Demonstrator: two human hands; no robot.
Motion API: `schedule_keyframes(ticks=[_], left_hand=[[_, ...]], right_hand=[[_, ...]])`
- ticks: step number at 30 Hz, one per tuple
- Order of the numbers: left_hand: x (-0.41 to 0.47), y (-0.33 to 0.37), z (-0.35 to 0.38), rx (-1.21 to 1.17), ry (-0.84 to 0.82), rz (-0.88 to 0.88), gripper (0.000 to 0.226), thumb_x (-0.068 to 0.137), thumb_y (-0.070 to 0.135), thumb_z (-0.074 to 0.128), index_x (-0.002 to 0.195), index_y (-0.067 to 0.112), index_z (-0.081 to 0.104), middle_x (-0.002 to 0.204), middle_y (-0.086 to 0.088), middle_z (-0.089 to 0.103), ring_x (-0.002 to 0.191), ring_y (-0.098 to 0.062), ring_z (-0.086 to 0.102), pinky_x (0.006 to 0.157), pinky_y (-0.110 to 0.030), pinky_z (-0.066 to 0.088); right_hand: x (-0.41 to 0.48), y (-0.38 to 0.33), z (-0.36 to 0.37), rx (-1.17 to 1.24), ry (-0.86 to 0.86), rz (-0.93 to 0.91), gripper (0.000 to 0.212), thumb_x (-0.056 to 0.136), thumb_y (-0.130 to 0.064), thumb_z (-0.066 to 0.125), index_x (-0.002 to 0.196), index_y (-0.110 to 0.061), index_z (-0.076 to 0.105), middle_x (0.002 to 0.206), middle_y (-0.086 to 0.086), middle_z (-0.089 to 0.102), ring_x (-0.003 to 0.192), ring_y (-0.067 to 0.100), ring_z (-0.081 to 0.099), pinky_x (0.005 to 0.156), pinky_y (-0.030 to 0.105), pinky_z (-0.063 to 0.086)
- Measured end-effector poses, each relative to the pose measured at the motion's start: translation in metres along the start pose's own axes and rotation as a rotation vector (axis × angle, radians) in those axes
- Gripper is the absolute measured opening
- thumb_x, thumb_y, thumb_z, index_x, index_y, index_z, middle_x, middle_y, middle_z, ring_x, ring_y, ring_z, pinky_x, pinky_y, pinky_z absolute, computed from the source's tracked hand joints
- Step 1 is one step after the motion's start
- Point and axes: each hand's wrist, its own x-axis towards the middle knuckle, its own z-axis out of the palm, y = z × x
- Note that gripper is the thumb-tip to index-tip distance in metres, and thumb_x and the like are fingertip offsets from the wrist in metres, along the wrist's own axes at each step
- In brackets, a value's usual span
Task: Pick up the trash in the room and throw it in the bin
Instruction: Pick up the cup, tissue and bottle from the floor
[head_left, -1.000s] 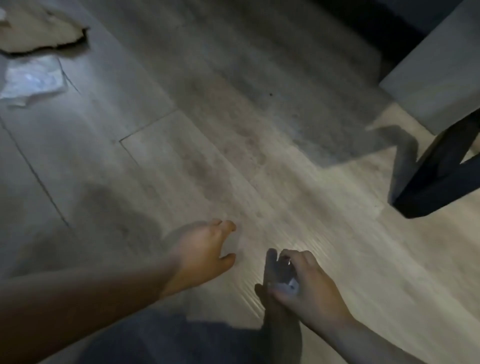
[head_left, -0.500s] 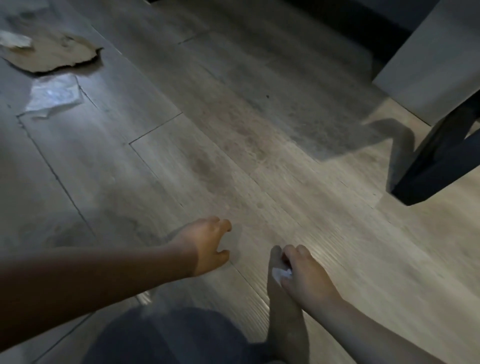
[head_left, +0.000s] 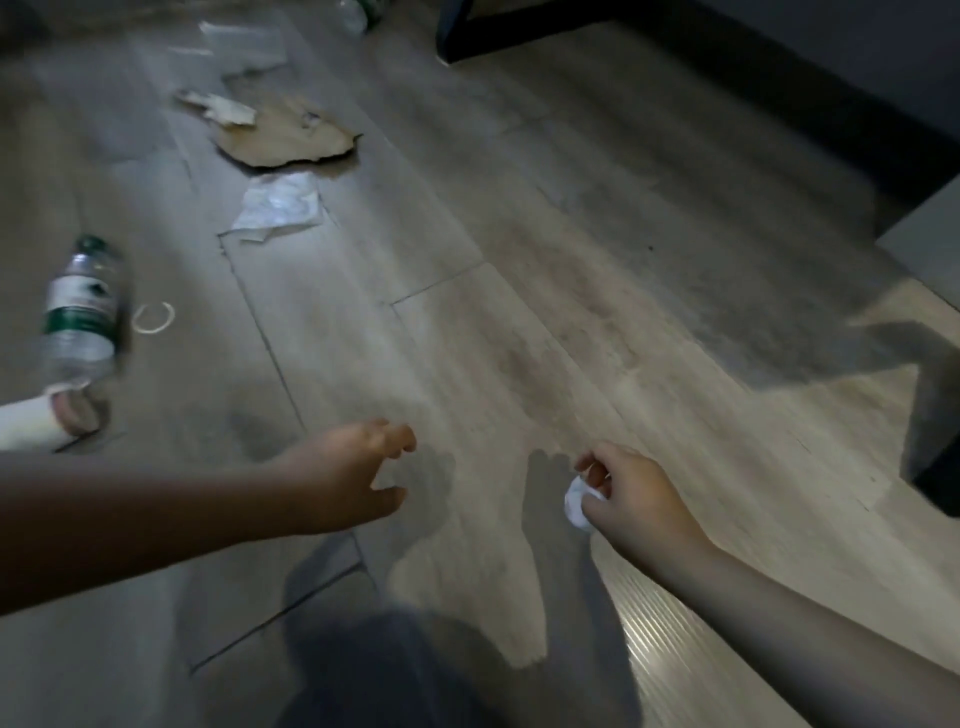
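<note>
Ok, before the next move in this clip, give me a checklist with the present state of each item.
1. Grip: right hand pinches wad: ok.
2. Spare hand: left hand open, holding nothing: ok.
3. Target: no bin in view: not ok.
4. Trash to collect: bottle, cardboard and wrapper lie on floor: not ok.
5. Bottle contents: blurred: cannot tell.
</note>
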Motion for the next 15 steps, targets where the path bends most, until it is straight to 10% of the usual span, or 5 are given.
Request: schedule_keyframes(ticks=[9, 15], left_hand=[[-0.095, -0.112, -0.001, -0.147, 0.145, -0.388, 0.042, 0.083, 0.037, 0.064, 0.122, 0.023, 0.053, 0.117, 0.006, 0.059, 0.101, -0.012, 0.059, 0.084, -0.026, 0.049], [-0.14, -0.178, 0.013, -0.319, 0.288, -0.622, 0.045, 0.084, 0.039, 0.066, 0.125, 0.026, 0.052, 0.117, 0.008, 0.057, 0.098, -0.005, 0.054, 0.084, -0.023, 0.049]], right_hand=[[0.064, -0.149, 0.058, -0.11, -0.203, -0.326, 0.022, 0.074, -0.005, 0.057, 0.091, -0.018, 0.063, 0.074, -0.005, 0.059, 0.073, 0.004, 0.053, 0.06, 0.014, 0.04], [0.098, -0.24, 0.114, -0.142, -0.29, -0.494, 0.02, 0.078, -0.01, 0.059, 0.095, -0.019, 0.062, 0.081, -0.007, 0.057, 0.076, 0.012, 0.054, 0.068, 0.027, 0.044]])
